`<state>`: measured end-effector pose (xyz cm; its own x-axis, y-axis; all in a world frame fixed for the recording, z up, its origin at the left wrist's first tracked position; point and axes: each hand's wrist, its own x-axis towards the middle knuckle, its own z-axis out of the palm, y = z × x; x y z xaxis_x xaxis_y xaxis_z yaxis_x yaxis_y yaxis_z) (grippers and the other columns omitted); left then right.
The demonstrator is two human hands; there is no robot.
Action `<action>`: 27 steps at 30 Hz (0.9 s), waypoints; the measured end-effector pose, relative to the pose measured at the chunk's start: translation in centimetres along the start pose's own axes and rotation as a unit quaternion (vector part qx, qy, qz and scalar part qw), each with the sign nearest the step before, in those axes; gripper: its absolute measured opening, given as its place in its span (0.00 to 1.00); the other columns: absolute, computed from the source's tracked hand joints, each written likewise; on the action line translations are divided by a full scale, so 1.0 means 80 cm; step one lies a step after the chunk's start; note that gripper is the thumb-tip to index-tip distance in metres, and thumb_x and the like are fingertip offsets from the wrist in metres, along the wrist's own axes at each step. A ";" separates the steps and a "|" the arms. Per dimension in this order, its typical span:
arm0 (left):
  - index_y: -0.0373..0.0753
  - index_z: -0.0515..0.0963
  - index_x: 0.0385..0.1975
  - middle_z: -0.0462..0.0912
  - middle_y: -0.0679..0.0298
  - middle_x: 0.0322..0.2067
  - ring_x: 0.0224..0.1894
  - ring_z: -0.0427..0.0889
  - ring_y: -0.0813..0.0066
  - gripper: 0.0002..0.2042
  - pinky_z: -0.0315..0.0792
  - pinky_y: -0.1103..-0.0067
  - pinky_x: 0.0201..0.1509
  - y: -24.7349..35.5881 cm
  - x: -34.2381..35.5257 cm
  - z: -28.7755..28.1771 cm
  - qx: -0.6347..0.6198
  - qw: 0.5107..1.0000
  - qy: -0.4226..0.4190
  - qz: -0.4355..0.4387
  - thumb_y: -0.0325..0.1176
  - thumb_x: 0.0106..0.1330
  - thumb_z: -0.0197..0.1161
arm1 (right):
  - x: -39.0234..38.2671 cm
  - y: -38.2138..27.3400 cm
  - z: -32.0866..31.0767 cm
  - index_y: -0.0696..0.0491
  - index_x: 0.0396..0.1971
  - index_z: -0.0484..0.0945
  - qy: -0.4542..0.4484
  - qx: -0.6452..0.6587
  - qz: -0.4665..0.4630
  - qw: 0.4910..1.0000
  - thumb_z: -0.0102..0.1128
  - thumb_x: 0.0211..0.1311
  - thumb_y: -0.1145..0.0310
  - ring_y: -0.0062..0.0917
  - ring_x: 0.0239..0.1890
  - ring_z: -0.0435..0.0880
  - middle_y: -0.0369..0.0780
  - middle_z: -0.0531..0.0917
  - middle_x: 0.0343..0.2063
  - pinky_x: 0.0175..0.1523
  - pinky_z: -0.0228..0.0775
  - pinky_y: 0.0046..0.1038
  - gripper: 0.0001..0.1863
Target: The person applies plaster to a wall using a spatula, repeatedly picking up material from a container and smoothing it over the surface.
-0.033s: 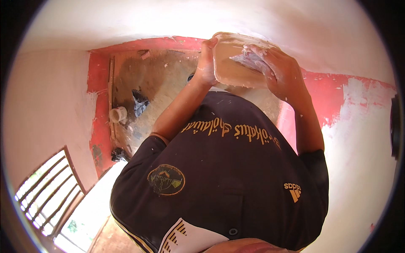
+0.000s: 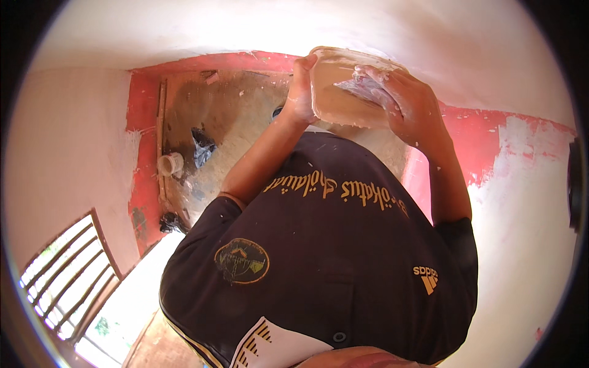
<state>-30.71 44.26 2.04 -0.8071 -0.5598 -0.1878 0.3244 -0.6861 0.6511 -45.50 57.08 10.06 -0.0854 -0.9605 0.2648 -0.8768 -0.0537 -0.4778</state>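
Note:
My left hand point(image 2: 300, 92) grips the left rim of a shallow rectangular plastic tub point(image 2: 334, 108), thumb over the edge, fingers hidden behind it. White paste is smeared along the tub's rim and far side. Over its right part, my right hand point(image 2: 415, 105) closes round a crumpled, translucent plastic wad point(image 2: 366, 90), which looks like a bag. White paste coats the fingers of that hand. The wad lies within the tub's outline; whether it touches the bottom I cannot tell.
A pale wall point(image 2: 521, 80) with a patchy red lower band point(image 2: 475, 135) stands ahead and to the right. On the floor at left lie a white bucket point(image 2: 170, 164) and a dark plastic bag point(image 2: 202, 147). A barred window point(image 2: 70, 270) is at lower left.
My hands, the tub and the plastic wad keep the same pose. Only the room behind them has shifted very slightly in view.

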 end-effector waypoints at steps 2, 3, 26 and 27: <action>0.35 0.68 0.57 0.77 0.53 0.52 0.54 0.76 0.60 0.32 0.71 0.64 0.59 -0.003 -0.001 -0.005 0.031 0.999 -0.016 0.027 0.56 0.66 0.37 | 0.002 0.002 -0.001 0.48 0.49 0.80 -0.020 0.026 -0.013 0.999 0.54 0.53 0.80 0.41 0.43 0.82 0.42 0.84 0.40 0.46 0.76 0.39 0.23; 0.35 0.68 0.57 0.77 0.53 0.52 0.54 0.76 0.60 0.32 0.71 0.64 0.59 -0.003 -0.004 -0.006 0.029 0.999 -0.013 0.029 0.56 0.66 0.37 | 0.002 -0.001 0.000 0.48 0.49 0.80 -0.023 0.027 -0.016 0.999 0.54 0.53 0.80 0.41 0.43 0.82 0.42 0.84 0.40 0.46 0.76 0.39 0.23; 0.40 0.70 0.56 0.77 0.57 0.50 0.51 0.77 0.63 0.30 0.74 0.65 0.56 -0.017 0.002 -0.019 0.042 0.999 -0.007 0.005 0.58 0.69 0.39 | -0.023 -0.007 0.003 0.52 0.51 0.76 -0.071 0.025 -0.051 0.996 0.68 0.45 0.71 0.41 0.42 0.80 0.43 0.82 0.40 0.46 0.73 0.38 0.27; 0.40 0.70 0.56 0.77 0.57 0.50 0.51 0.77 0.63 0.30 0.74 0.65 0.56 -0.021 0.002 -0.021 0.040 0.999 -0.008 0.007 0.58 0.69 0.39 | -0.024 -0.008 0.004 0.52 0.51 0.76 -0.071 0.023 -0.053 0.996 0.68 0.45 0.71 0.41 0.42 0.80 0.43 0.82 0.40 0.46 0.73 0.38 0.27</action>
<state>-30.52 44.53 -0.30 -0.8110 -0.5610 -0.1658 0.2959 -0.6378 0.7111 -44.60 58.87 9.59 0.0767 -0.9778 0.1949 -0.8547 -0.1652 -0.4922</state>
